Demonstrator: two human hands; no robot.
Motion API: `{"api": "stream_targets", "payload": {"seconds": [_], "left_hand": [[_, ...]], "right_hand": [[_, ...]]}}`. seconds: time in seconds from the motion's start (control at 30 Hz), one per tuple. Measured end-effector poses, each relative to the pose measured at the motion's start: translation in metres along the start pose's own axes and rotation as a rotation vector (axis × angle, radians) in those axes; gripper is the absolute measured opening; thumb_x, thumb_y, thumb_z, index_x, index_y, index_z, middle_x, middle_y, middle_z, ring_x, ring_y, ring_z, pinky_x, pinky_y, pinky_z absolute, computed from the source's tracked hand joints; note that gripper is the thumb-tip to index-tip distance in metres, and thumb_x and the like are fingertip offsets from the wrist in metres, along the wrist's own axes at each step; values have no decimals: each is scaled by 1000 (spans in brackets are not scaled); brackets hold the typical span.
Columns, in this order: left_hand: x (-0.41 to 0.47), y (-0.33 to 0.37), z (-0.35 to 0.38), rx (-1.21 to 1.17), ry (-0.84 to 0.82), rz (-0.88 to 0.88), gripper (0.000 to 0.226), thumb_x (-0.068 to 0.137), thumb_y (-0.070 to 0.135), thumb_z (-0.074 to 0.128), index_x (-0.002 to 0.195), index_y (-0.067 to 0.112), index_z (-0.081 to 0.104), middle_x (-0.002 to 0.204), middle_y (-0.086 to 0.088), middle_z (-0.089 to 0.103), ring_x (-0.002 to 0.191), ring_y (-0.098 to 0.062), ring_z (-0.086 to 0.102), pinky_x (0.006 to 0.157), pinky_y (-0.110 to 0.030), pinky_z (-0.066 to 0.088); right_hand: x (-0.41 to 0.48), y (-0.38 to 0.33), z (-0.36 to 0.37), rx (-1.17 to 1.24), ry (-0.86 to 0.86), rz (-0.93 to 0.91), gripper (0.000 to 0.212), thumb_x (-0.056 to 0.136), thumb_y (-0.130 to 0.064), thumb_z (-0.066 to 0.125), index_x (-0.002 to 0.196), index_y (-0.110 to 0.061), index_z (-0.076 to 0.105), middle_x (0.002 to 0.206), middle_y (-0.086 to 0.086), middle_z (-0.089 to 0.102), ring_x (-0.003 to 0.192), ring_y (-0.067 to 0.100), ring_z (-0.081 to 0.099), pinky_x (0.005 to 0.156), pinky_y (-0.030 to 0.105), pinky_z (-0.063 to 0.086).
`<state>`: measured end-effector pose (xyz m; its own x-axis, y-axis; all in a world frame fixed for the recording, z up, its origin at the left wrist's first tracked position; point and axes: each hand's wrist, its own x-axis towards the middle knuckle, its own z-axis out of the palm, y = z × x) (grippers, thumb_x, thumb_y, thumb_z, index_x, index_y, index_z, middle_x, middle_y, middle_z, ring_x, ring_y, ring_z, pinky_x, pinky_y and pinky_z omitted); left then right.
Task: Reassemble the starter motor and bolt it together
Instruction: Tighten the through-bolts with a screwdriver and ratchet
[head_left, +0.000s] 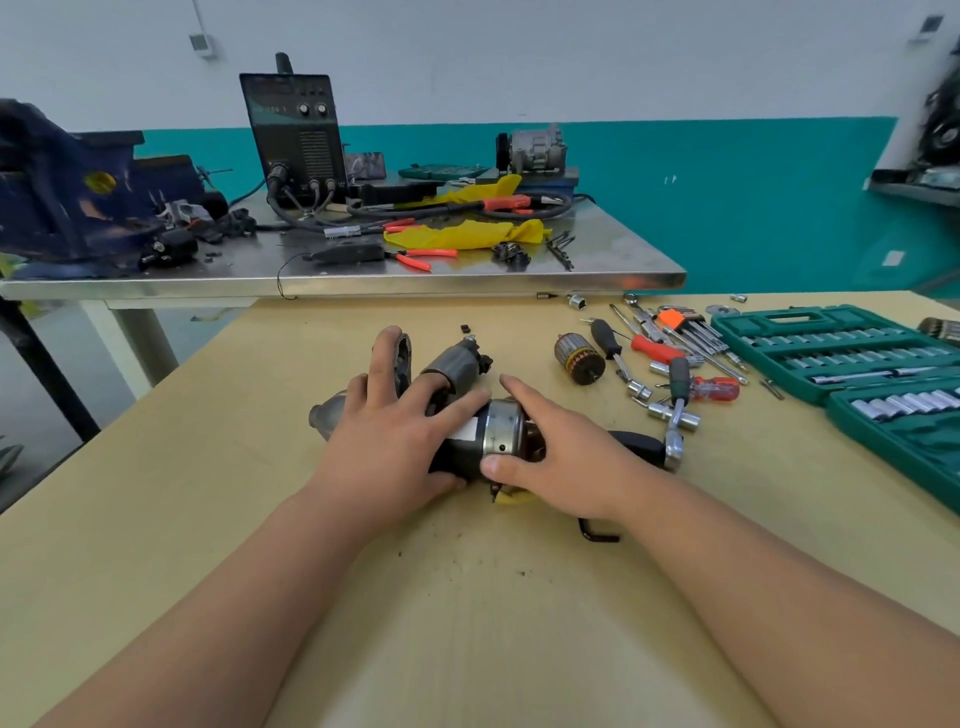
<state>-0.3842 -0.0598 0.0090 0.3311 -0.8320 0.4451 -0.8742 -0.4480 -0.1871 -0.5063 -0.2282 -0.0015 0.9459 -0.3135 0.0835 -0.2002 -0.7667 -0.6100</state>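
Behind the desk (260, 519), a steel table (623, 260): blue vise (57, 192) at its left edge, black welding machine (296, 135) toward the back with cables (322, 215) coiled in front. Yellow cloth (457, 235) and red-handled pliers (423, 257) near the front edge, grey metal unit (535, 150) at the back right corner.

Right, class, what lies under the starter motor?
Something yellow peeks out beneath the near end of the starter motor. How far it runs underneath is hidden by the motor and the right hand.

The tan worktable (467, 623) carries the starter motor (501, 431), an armature (579, 358), screwdrivers (717, 388) and a green socket case (841, 353).
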Motion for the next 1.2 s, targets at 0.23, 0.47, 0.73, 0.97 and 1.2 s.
{"api": "stream_targets", "payload": {"seconds": [0.23, 0.47, 0.73, 0.97, 1.2], "left_hand": [[-2, 3, 0, -36, -88, -40, 85, 72, 65, 65, 147, 44, 31, 148, 4, 41, 144, -37, -23, 115, -62, 17], [16, 45, -10, -226, -40, -405, 87, 66, 93, 15, 117, 32, 52, 133, 0, 53, 140, -27, -34, 117, -60, 3], [34, 50, -12, -247, -56, -493, 53, 78, 74, 49, 103, 30, 62, 116, 1, 63, 148, -31, -10, 112, -59, 22], [29, 49, -14, -307, -25, -490, 60, 77, 78, 44, 109, 32, 66, 121, 6, 64, 147, -21, -15, 115, -52, 18], [27, 53, -10, -247, -22, -502, 64, 80, 78, 40, 116, 32, 63, 129, 5, 61, 148, -25, -17, 117, -52, 12]], "right_hand": [[-24, 16, -75, -119, 460, 194, 26, 92, -51, 52, 97, -28, 63, 87, -18, 60, 75, -5, 54, 56, 20, 37], [-29, 60, -76, -389, 62, 719, 49, 95, -55, 36, 91, -14, 62, 79, 4, 64, 65, 17, 61, 57, 29, 48], [-31, 62, -73, 46, 316, 668, 32, 100, -32, 37, 99, -7, 56, 78, 11, 66, 62, 24, 67, 53, 33, 52], [-70, 80, -105, 568, 676, 421, 9, 97, -18, 49, 89, -16, 48, 75, 13, 65, 41, 23, 60, 38, 28, 44], [-95, 91, -92, 523, 598, 444, 13, 93, -11, 54, 83, -13, 46, 57, 11, 60, 39, 26, 57, 39, 29, 42]]}}
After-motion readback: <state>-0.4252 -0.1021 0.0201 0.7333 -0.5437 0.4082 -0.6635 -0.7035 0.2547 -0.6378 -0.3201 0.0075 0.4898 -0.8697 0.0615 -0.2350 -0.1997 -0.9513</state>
